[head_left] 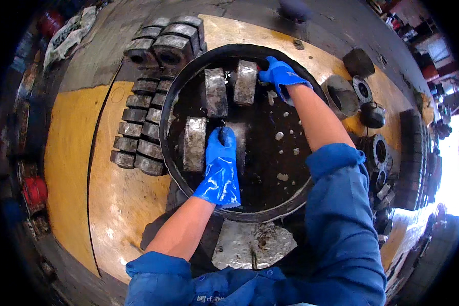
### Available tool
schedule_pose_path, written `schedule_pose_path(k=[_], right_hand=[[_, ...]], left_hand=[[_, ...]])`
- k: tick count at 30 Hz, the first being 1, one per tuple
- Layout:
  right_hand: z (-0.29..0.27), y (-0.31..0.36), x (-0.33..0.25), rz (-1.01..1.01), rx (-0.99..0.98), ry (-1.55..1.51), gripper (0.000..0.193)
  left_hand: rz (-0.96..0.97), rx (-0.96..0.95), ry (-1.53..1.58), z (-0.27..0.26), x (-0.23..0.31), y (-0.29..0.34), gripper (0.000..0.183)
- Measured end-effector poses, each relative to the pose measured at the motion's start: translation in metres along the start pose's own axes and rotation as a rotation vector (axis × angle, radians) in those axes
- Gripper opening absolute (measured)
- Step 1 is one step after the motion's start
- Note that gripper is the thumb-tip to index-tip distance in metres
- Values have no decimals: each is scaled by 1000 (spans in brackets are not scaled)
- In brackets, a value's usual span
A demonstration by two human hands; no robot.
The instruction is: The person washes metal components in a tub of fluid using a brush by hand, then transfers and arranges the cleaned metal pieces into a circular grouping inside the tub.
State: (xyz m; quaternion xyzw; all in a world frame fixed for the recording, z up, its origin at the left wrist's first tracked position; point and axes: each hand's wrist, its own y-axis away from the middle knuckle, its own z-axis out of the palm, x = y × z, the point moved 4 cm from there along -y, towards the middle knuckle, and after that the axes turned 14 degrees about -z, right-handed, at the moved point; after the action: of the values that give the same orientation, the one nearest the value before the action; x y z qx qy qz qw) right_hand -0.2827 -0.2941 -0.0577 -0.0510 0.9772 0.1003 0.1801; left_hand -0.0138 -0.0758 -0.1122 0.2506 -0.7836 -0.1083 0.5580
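Blue sleeves (336,188) reach over a round black basin (260,216). Left grip (222,153) sits between metal blocks (194,144) toward its left edge; right grip (284,76) beside another block (246,82), near its far edge. Whether either is closed, I cannot tell. Wet metal probably wants whole-palm holds.

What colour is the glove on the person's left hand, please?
The left glove is bright blue; it shows best in the head view.
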Motion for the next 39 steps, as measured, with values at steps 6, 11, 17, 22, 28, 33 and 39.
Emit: schedule_pose_path(k=[6, 11, 17, 22, 28, 33, 39], right_hand=[[33, -33, -11, -162, 319, 58, 60], [40, -30, 27, -251, -12, 300, 46], [-66, 41, -90, -128, 36, -363, 35], [-73, 44, -143, -493, 216, -310, 33], [-9, 74, -226, -1094, 262, 140, 37], [31, 96, -189, -1056, 271, 377, 45], [25, 110, -163, -881, 201, 377, 56]], left_hand=[[-49, -20, 11, -12, 9, 9, 67], [-109, -108, 59, -7, 16, 13, 70], [-100, -34, 38, -16, 10, 6, 69], [-95, -65, 133, -12, 11, 8, 71], [-71, -7, 118, -5, -3, -1, 62], [-75, -107, 178, -13, 11, 9, 59], [-46, -187, 298, -11, 0, 3, 56]])
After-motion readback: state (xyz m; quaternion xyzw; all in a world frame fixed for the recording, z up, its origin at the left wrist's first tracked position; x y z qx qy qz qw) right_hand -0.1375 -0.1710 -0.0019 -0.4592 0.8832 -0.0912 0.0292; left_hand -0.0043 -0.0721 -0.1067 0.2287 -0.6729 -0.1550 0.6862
